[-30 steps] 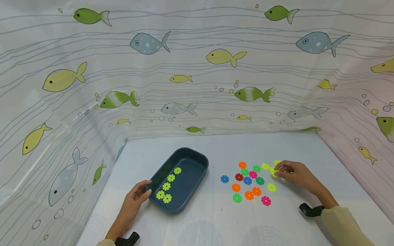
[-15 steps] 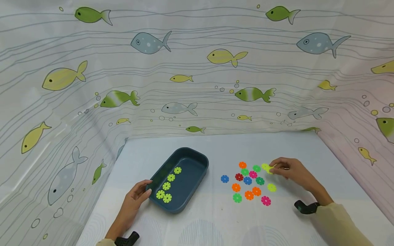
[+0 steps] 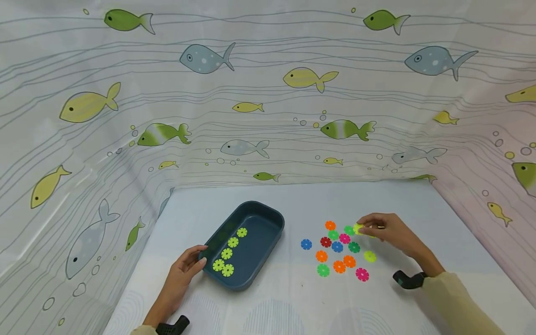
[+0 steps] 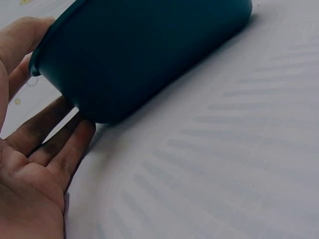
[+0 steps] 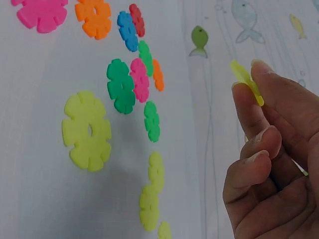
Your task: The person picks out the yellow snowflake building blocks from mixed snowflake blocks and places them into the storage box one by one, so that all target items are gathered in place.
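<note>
My right hand (image 3: 389, 230) pinches a yellow flower-shaped disc (image 5: 248, 83) between thumb and index finger, raised off the table; the other fingers are curled. Under and beside this hand more yellow discs (image 5: 87, 130) lie on the table, partly hidden in the head view. At the left, my left hand (image 3: 182, 274) grips the near left end of a dark blue tray (image 3: 253, 256). In the left wrist view the thumb is at the tray's rim and other fingers touch its outer wall low down. Several yellow discs (image 3: 232, 242) lie inside, along the tray's left side.
Right of the tray lie loose discs in other colours: orange (image 3: 339, 266), pink (image 3: 362, 274), blue (image 3: 306, 244), dark red (image 3: 325, 242) and green (image 3: 323, 270). A fish-patterned sheet (image 3: 293, 139) rises behind the white table (image 3: 284, 302) and at both sides.
My right hand has moved left with the yellow disc, covering yellow discs at the back of the group. The left hand and the tray stay in place.
</note>
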Action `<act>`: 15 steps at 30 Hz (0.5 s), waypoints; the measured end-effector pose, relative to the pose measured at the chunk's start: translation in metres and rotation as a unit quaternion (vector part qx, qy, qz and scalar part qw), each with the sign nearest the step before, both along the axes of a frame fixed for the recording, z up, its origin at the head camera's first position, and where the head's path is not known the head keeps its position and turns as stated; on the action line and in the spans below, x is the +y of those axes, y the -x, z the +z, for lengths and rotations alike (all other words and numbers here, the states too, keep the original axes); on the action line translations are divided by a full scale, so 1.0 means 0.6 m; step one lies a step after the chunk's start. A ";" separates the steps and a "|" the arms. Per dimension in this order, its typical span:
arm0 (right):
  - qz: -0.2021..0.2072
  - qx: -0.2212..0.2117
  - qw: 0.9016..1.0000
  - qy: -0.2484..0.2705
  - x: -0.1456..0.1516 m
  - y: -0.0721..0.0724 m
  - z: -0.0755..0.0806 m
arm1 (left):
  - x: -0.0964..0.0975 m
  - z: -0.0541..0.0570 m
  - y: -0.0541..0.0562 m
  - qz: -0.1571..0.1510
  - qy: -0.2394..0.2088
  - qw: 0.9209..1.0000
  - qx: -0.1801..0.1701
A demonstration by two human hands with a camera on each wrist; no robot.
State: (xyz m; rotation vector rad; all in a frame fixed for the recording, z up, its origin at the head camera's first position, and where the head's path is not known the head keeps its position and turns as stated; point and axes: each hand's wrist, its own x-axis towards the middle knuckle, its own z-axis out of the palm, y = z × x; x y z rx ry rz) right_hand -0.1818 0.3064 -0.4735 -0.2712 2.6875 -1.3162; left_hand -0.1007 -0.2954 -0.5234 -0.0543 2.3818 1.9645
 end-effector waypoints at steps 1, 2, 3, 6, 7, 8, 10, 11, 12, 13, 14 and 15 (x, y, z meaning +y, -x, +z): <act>0.001 0.000 1.000 -0.001 -0.003 0.001 0.002 | 0.000 0.000 0.000 0.000 0.000 1.000 0.000; 0.001 0.001 1.000 -0.001 -0.006 0.002 0.003 | 0.000 0.000 -0.001 0.000 0.000 1.000 0.000; 0.001 0.001 1.000 0.000 -0.008 0.002 0.004 | 0.000 0.000 -0.001 0.000 0.000 1.000 0.000; 0.000 0.005 1.000 0.005 -0.017 0.003 0.008 | 0.000 0.001 -0.001 -0.001 -0.001 1.000 0.000; 0.001 0.007 1.000 0.008 -0.020 0.004 0.009 | 0.000 0.001 -0.001 -0.001 -0.001 1.000 0.000; 0.002 0.007 1.000 0.012 -0.022 0.005 0.009 | 0.000 0.001 -0.001 -0.001 -0.001 1.000 0.001; 0.004 0.009 1.000 0.019 -0.028 0.007 0.010 | 0.000 0.002 -0.001 -0.001 -0.002 1.000 0.000; 0.006 0.009 1.000 0.023 -0.031 0.008 0.010 | 0.000 0.002 -0.001 -0.001 -0.002 1.000 0.000; 0.009 0.010 1.000 0.027 -0.034 0.010 0.010 | 0.000 0.001 -0.001 -0.001 -0.002 1.000 0.001; 0.011 0.011 0.999 0.030 -0.037 0.011 0.010 | 0.000 0.001 0.000 -0.001 -0.002 1.000 0.001; 0.013 0.012 0.999 0.031 -0.040 0.012 0.010 | 0.000 0.001 0.000 -0.001 -0.002 1.000 0.001; 0.013 0.013 0.999 0.033 -0.042 0.014 0.010 | 0.000 0.001 0.000 -0.001 -0.002 1.000 0.001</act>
